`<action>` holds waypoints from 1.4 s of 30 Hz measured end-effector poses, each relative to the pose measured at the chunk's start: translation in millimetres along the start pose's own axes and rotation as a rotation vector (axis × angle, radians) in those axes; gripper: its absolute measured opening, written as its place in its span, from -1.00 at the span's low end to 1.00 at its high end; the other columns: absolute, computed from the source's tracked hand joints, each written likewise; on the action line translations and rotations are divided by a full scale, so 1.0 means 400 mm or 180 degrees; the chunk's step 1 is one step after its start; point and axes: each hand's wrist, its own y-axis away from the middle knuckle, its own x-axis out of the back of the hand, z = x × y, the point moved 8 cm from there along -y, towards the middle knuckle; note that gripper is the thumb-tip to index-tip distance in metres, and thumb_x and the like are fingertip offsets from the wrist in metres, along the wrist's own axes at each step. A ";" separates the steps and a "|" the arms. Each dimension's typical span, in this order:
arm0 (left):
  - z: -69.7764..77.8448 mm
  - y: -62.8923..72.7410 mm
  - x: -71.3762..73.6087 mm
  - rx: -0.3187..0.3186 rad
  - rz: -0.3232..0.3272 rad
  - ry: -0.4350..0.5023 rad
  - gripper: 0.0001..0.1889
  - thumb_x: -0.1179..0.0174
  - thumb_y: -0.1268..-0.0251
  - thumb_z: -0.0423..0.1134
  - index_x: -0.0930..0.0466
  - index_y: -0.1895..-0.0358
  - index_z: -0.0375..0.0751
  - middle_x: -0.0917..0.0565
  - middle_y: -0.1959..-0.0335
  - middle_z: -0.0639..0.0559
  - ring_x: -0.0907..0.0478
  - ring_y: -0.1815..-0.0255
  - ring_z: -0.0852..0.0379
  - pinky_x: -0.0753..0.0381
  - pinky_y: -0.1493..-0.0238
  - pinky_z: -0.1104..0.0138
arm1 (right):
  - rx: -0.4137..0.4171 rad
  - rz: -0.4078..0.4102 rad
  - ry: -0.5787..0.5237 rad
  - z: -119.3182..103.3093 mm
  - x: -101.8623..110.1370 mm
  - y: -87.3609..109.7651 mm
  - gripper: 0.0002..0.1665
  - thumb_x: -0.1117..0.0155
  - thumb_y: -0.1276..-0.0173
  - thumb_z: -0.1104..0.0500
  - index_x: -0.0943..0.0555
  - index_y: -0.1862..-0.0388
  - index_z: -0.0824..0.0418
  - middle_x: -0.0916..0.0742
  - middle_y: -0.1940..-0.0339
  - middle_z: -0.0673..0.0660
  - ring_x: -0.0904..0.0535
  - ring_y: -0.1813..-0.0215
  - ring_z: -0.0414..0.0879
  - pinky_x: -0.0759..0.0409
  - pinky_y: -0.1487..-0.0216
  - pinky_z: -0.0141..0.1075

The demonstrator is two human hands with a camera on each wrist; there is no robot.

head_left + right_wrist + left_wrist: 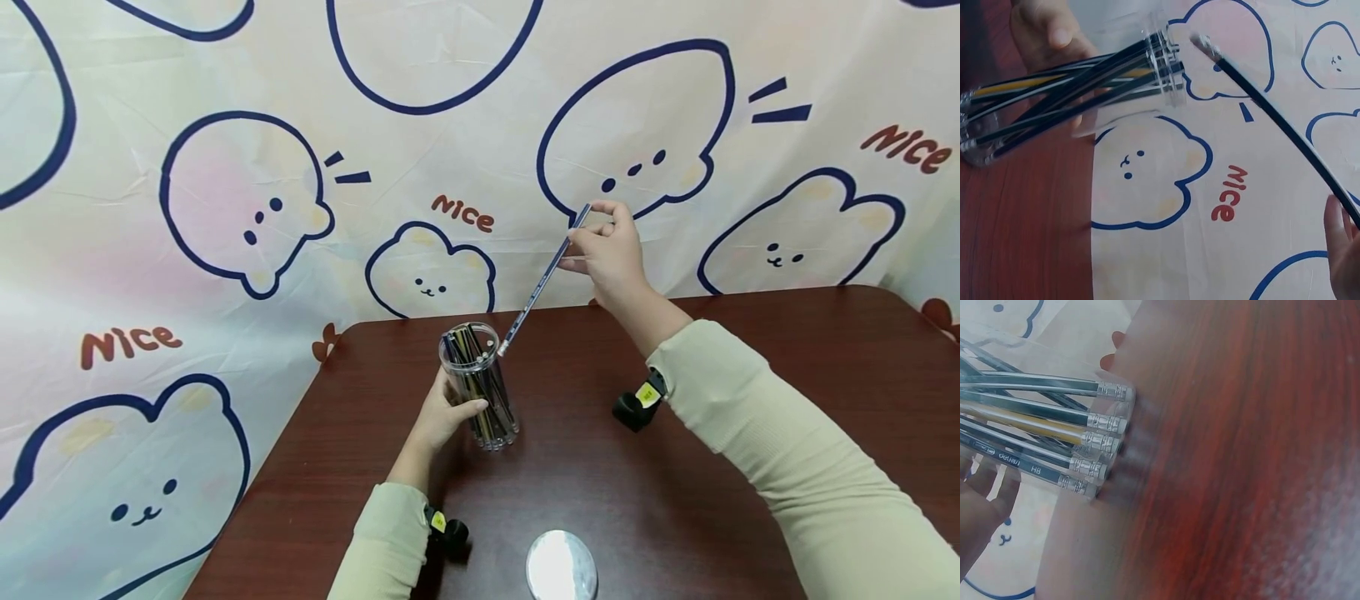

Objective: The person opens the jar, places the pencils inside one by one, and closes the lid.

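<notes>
A clear plastic jar (498, 421) full of pencils (1035, 417) stands on the table, its lid off. My left hand (442, 415) grips the jar from its left side, thumb across the front. Most pencils inside are dark, with one yellow, and their eraser ends lie at the jar's bottom. My right hand (611, 250) pinches a dark striped pencil (543, 279) near its upper end, above and right of the jar. The pencil slants, its eraser end low beside the jar's rim. In the right wrist view this eraser end is just outside the jar's mouth.
A round shiny disc (561, 567) lies on the brown table (600, 483) near the front. Behind the table hangs a printed cloth (420, 167) with cartoon bears. Small black cameras (640, 404) are strapped at both wrists.
</notes>
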 end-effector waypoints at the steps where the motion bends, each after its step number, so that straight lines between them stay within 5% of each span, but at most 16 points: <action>1: 0.001 0.000 -0.001 -0.0003 -0.0008 0.0021 -0.28 -0.15 0.06 -0.48 -0.03 -0.22 -0.12 -0.35 -0.10 -0.16 -0.33 -0.02 0.03 -0.24 -0.04 0.18 | 0.0021 0.0052 -0.0037 -0.001 -0.001 0.000 -0.51 0.00 -0.18 0.43 -0.18 -0.08 0.18 -0.42 0.47 0.13 -0.53 0.50 -0.09 -0.53 0.42 -0.27; 12: 0.001 0.005 -0.006 0.0043 -0.0005 -0.0007 -0.27 -0.17 0.06 -0.46 -0.04 -0.22 -0.11 -0.34 -0.12 -0.15 -0.31 -0.05 0.03 -0.21 -0.06 0.19 | 0.0469 0.0290 -0.0081 -0.006 -0.026 0.008 -0.53 0.02 -0.19 0.44 -0.19 -0.05 0.16 -0.44 0.45 0.15 -0.52 0.45 -0.05 -0.53 0.36 -0.24; 20: 0.004 0.006 -0.007 -0.0025 -0.0049 0.0029 -0.26 -0.21 0.08 -0.38 -0.03 -0.23 -0.10 -0.35 -0.11 -0.16 -0.32 -0.04 0.02 -0.23 -0.05 0.20 | 0.0965 -0.0004 0.0204 -0.024 -0.068 0.033 -0.52 0.00 -0.19 0.43 -0.21 -0.07 0.16 -0.41 0.44 0.09 -0.43 0.41 -0.11 -0.52 0.32 -0.25; 27: 0.004 0.004 -0.008 0.0063 -0.0045 0.0066 -0.26 -0.13 0.06 -0.52 0.00 -0.24 -0.15 -0.33 -0.12 -0.19 -0.32 -0.02 0.04 -0.25 -0.03 0.23 | 0.1502 -0.0345 0.0742 -0.030 -0.116 0.077 -0.53 -0.05 -0.16 0.42 -0.25 -0.06 0.22 -0.48 0.43 0.15 -0.46 0.36 -0.09 -0.47 0.40 -0.36; 42: 0.010 0.005 -0.014 -0.0096 -0.0088 0.0150 -0.30 -0.14 0.05 -0.48 -0.03 -0.22 -0.17 -0.36 -0.08 -0.18 -0.35 0.00 0.05 -0.27 -0.02 0.27 | 0.1965 -0.0861 0.1208 0.015 -0.174 0.147 -0.59 -0.12 -0.08 0.46 -0.39 0.03 0.33 -0.56 0.43 0.21 -0.53 0.30 -0.03 -0.50 0.30 -0.32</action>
